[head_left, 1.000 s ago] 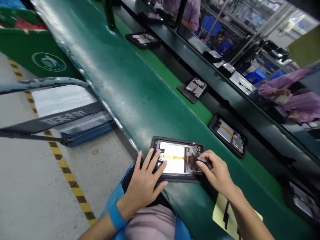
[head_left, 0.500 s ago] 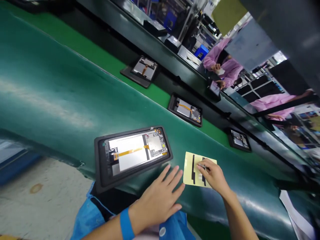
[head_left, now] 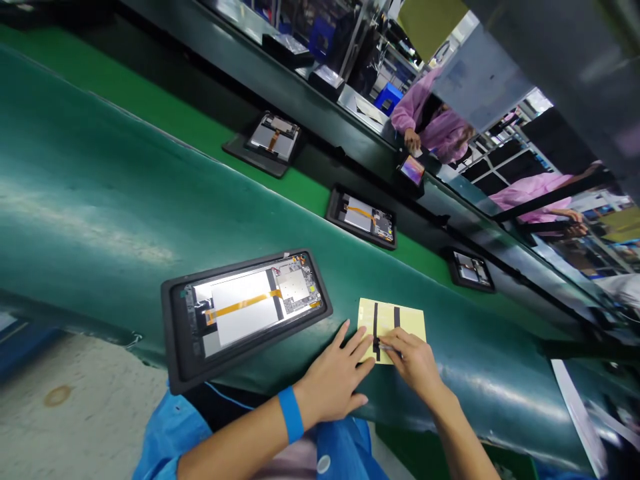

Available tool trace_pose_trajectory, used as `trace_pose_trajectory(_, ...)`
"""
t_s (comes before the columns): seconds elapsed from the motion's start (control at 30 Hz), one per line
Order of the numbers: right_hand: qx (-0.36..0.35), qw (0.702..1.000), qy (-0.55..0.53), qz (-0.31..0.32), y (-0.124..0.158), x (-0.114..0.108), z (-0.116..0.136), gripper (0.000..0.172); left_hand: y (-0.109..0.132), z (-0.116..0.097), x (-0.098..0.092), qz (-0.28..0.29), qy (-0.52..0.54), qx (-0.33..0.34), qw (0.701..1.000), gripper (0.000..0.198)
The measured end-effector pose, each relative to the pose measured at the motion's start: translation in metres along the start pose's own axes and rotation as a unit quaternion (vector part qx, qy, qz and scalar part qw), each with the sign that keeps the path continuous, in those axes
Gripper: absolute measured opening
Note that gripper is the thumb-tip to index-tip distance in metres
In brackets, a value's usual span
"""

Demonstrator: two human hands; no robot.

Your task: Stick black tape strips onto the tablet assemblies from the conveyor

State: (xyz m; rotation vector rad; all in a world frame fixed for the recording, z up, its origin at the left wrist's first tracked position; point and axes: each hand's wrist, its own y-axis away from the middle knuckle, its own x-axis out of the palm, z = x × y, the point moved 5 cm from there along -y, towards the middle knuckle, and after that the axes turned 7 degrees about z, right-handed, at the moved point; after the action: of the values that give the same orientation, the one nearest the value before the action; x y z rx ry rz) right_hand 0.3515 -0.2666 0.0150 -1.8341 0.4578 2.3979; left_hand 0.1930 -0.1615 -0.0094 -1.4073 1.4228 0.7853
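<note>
Both hands (head_left: 337, 383) (head_left: 419, 363) are at the yellow sheet (head_left: 387, 320), the right pinching a thin tool (head_left: 387, 347)

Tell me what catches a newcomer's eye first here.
The opened device, probably: a bright silver panel crossed by an orange ribbon, in a black tray at left on the near green bench. Then perhaps the yellow sheet with black strips to the tray's right, where the right hand pinches a slim tool and the left hand lies at the sheet's left edge. Similar devices sit along the green strip beyond.

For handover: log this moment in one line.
left hand: at yellow rectangular sheet; right hand: at long black strip; silver rectangular device: in black tray
</note>
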Motion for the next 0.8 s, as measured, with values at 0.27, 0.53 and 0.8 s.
trace_pose_trajectory(0.27,0.029,0.998,-0.054,0.027,-0.007,-0.002,0.000,0.023,-0.001,-0.001,-0.006,0.007,-0.008,0.003,1.000,0.063)
trace_pose_trajectory(0.53,0.068,0.989,-0.124,0.033,-0.013,0.005,-0.010,0.025,-0.003,-0.001,-0.007,0.012,-0.004,0.008,1.000,0.063)
trace_pose_trajectory(0.8,0.068,0.988,-0.126,0.053,-0.015,0.004,-0.011,0.029,-0.005,-0.002,-0.003,0.026,0.003,0.004,1.000,0.066)
